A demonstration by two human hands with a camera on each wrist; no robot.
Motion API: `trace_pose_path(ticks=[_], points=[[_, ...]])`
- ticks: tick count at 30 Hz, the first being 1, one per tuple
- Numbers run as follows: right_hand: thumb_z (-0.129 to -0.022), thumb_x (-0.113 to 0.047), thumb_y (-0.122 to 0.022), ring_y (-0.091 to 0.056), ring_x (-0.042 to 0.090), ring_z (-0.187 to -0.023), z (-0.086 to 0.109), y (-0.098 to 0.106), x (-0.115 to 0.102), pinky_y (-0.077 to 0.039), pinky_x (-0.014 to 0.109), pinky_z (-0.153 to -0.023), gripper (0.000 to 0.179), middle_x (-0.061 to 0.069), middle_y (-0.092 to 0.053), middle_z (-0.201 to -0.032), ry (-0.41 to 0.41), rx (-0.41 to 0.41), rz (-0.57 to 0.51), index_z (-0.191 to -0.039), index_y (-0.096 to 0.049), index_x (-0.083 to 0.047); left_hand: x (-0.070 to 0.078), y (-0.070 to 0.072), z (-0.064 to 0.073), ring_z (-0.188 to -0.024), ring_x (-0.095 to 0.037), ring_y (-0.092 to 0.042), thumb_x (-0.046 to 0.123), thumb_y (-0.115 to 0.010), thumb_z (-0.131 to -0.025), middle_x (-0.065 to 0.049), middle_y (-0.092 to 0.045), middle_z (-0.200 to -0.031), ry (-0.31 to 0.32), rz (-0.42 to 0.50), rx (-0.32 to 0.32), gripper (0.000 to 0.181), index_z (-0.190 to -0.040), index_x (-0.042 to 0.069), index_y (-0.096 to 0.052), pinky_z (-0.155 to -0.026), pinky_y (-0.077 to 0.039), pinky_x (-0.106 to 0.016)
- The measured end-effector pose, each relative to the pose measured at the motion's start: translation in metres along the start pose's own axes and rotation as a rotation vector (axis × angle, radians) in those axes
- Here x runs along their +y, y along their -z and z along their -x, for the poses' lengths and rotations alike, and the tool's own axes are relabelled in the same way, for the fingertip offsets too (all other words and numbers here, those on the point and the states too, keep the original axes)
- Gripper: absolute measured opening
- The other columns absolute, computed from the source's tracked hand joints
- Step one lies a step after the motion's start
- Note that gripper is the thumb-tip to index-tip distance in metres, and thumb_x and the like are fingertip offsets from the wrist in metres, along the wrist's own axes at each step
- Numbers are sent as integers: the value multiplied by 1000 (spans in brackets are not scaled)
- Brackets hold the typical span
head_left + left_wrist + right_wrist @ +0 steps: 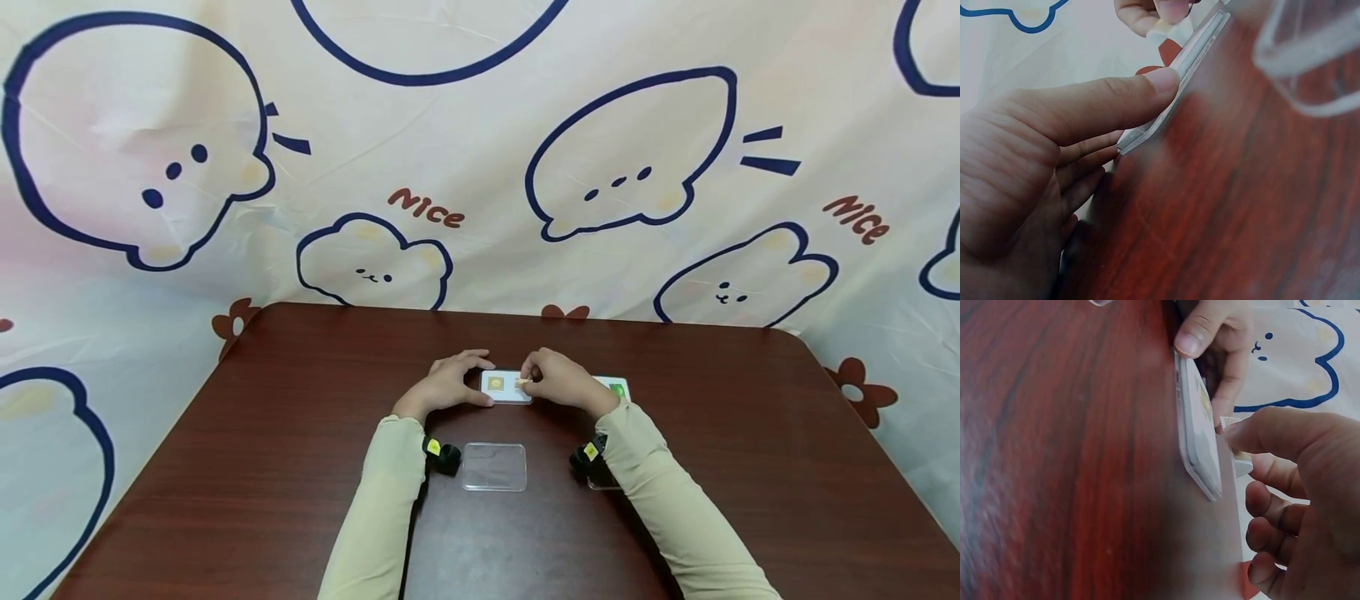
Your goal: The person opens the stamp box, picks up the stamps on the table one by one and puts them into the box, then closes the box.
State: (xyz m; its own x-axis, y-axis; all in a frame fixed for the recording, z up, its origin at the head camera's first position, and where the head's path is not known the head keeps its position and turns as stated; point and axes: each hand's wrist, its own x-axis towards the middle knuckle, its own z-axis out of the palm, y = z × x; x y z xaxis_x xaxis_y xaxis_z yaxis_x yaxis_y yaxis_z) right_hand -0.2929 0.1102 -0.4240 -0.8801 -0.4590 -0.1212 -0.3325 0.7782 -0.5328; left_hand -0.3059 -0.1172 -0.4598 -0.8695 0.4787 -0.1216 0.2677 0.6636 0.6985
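Observation:
A flat clear case with a white insert (506, 397) lies on the table, a yellowish stamp (497, 384) on its left half. My left hand (447, 383) holds the case by its left end, with the thumb (1163, 80) along the near edge and the fingers at the far side. Over the right half, my right hand (561, 382) pinches a small stamp with perforated edges (1243, 465) between thumb and index finger. Its other fingers are curled loosely. The pinched stamp is tilted up, close above the white surface.
A clear plastic lid (495, 467) lies nearer on the brown table (247, 500). Another white piece with a green stamp (617, 389) is partly hidden behind the right hand. The edge of a second clear piece (603, 486) shows under the right wrist. A patterned cloth (480, 167) hangs behind.

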Motion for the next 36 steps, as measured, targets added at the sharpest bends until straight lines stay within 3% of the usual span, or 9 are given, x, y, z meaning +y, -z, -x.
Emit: trace_pose_path(ticks=[16, 36], points=[[-91, -21, -65, -53, 15, -83, -7, -11, 3, -47, 30, -73, 13, 7, -59, -102, -32, 0, 45, -96, -63, -9, 2, 1, 1, -143, -31, -31, 34, -79, -80, 0, -35, -156, 6, -10, -1, 60, -134, 19, -57, -116, -16, -50], [-91, -21, -67, -49, 16, -82, -7, -13, 5, -43, 29, -72, 19, 7, -55, -96, -67, 1, -11, -105, -63, -9, 2, 1, 1, -144, -30, -29, 33, -79, -80, 2, -35, -156, 16, 6, -7, 59, -133, 20, -57, -117, -14, -48]])
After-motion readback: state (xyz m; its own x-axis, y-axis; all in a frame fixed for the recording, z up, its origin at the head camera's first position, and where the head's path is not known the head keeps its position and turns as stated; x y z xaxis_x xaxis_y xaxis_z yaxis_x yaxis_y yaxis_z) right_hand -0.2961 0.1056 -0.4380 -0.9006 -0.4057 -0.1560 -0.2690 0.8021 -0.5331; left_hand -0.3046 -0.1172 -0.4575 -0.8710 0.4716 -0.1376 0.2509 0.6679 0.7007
